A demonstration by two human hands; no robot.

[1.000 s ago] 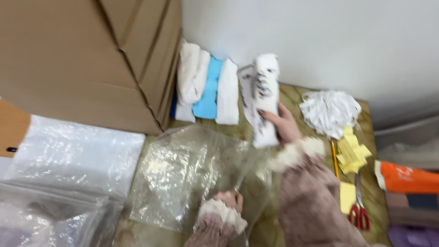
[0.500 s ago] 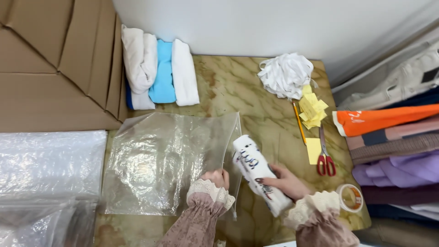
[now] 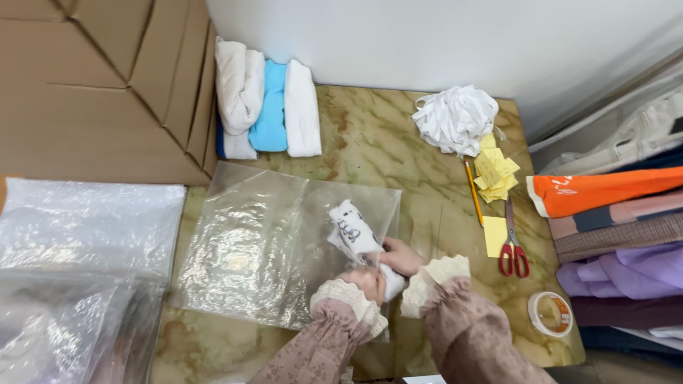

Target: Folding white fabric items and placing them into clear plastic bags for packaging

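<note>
A clear plastic bag (image 3: pixel 263 249) lies flat on the marbled table (image 3: pixel 370 142). A rolled white cloth with dark print (image 3: pixel 353 233) sits partly inside the bag's opening at the right. My right hand (image 3: pixel 403 256) grips the roll's near end. My left hand (image 3: pixel 364 281) pinches the bag's edge just below the roll. Both wrists wear lace-cuffed brownish sleeves.
Rolled white and blue cloths (image 3: pixel 267 107) stand at the back by a big cardboard box (image 3: pixel 99 85). A bundle of white tape (image 3: pixel 455 117), yellow notes (image 3: pixel 496 174), a pencil (image 3: pixel 474 192), red scissors (image 3: pixel 512 245) and a tape roll (image 3: pixel 549 313) lie right. Stacked folded clothes (image 3: pixel 619 235), more plastic bags (image 3: pixel 78 249).
My right hand brought the printed roll down from the back stack and pushed it into the bag's opening. My left hand kept hold of the bag's edge.
</note>
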